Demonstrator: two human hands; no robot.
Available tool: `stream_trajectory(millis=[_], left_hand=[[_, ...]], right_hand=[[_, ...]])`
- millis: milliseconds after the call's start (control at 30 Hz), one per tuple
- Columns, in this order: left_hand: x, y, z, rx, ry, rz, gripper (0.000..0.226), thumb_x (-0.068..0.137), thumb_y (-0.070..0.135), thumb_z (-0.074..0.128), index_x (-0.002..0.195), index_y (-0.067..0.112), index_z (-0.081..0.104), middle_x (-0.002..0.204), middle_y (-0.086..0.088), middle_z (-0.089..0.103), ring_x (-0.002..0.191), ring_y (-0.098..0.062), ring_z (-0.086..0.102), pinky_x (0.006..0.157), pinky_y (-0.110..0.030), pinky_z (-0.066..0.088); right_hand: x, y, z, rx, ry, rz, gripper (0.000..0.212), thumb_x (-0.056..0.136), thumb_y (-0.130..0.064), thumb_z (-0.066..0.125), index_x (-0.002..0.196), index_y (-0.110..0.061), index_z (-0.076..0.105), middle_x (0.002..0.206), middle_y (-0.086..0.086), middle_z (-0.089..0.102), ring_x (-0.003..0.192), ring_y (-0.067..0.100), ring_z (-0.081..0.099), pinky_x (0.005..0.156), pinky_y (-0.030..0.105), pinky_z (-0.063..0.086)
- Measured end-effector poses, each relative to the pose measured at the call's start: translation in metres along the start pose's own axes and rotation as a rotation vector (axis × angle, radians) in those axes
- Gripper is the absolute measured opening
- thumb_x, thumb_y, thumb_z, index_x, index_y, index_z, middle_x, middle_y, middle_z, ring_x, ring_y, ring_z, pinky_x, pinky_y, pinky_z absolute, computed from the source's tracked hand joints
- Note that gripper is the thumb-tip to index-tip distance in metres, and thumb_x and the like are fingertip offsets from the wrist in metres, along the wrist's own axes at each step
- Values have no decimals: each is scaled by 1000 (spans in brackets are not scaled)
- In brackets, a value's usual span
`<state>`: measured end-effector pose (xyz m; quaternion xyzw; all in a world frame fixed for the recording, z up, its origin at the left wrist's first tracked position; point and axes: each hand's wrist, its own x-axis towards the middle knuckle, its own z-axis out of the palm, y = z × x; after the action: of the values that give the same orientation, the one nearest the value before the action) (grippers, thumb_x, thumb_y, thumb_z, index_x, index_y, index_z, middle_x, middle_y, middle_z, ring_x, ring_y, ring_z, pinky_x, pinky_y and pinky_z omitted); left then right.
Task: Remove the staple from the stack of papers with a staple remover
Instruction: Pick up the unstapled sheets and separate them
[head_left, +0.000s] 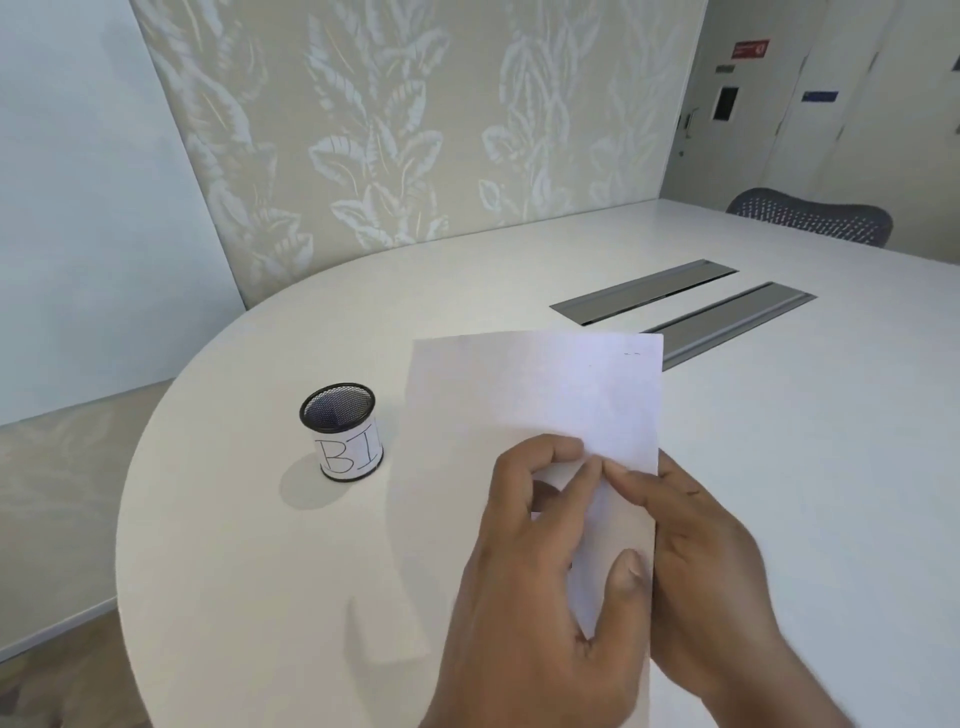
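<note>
In the head view, a thin stack of white paper sheets (545, 395) is held up off the pale round counter (260, 571), with its lower part caught between both hands. The left hand (540, 571) grasps it, thumb pressed on the near face and fingers curled at the sheet's left side. The right hand (706, 545) pinches the right edge, and its fingertips meet the left hand's near the middle. Two faint dark dashes (632, 354) by the far right corner may be the staple, but they are too small to be sure.

No staple remover shows. A black mesh cup with a white label (340, 434) stands on the counter to the left, well apart, and what it holds is hidden.

The likely trouble is that both hands are occupied, so fetching the tool leaves one hand holding floppy sheets. The suspected staple corner is also the unsupported end, where prying in mid-air could crease or tear the paper.
</note>
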<state>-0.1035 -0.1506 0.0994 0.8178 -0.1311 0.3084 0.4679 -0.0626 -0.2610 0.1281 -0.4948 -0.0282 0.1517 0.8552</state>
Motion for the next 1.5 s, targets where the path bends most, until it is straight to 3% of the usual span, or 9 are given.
stream_trajectory(millis=[533,733,833,967,1033,1167,1267,1400,1500], left_hand=[[-3,0,4,160,34,43,52,79,44,60,131,39,55,136,21,46,98,2,61,72,-9,52],[5,5,4,14,167,12,61,81,49,64,137,28,50,130,13,49,102,-5,59,79,-6,44],[14,1,0,-22,223,2,58,80,40,66,134,21,55,127,8,54,106,-11,61,81,-11,47],[17,-11,-7,-42,260,0,25,93,27,54,114,21,66,107,11,67,95,-7,66,73,-9,49],[18,-22,-12,26,278,-28,20,98,22,49,95,18,68,83,10,66,76,-1,61,65,-6,42],[30,-35,-27,-20,304,-172,21,98,23,49,82,22,64,66,3,62,55,-1,45,52,-14,38],[44,-52,-43,-209,309,-275,24,96,27,49,84,15,66,71,5,65,63,-1,51,60,-18,43],[53,-105,-53,-341,386,-448,30,97,23,55,91,-5,63,89,-5,63,84,-18,53,78,-37,43],[48,-143,-58,-339,388,-628,22,101,15,55,87,12,71,94,-4,72,86,-22,62,83,-38,49]], right_hand=[[8,5,-12,165,-213,42,30,73,-22,61,95,-8,75,98,22,66,86,33,65,72,38,57],[5,14,3,227,-394,-82,70,87,-58,60,132,-5,60,125,18,64,116,28,60,103,38,45],[-3,21,7,188,-286,-144,57,103,-51,34,137,-10,56,131,13,64,126,26,57,111,35,40],[5,25,9,-111,-353,-153,87,75,-84,47,143,-30,47,147,-16,50,137,5,44,117,28,29],[13,26,3,-195,-363,-162,96,73,-82,52,149,-26,37,156,-15,38,147,2,27,122,36,16],[52,36,-30,-529,51,-370,61,82,-64,58,137,-40,48,145,-27,46,138,-4,37,115,28,30],[79,46,-54,-559,45,-184,70,80,-53,72,138,-22,49,141,-11,56,133,10,50,114,41,38],[87,65,-75,-406,-32,-7,30,92,-23,66,115,-4,68,113,11,75,106,28,70,95,41,55],[87,76,-87,-449,72,-28,16,92,-13,65,100,-1,72,99,14,78,92,29,73,77,35,56]])
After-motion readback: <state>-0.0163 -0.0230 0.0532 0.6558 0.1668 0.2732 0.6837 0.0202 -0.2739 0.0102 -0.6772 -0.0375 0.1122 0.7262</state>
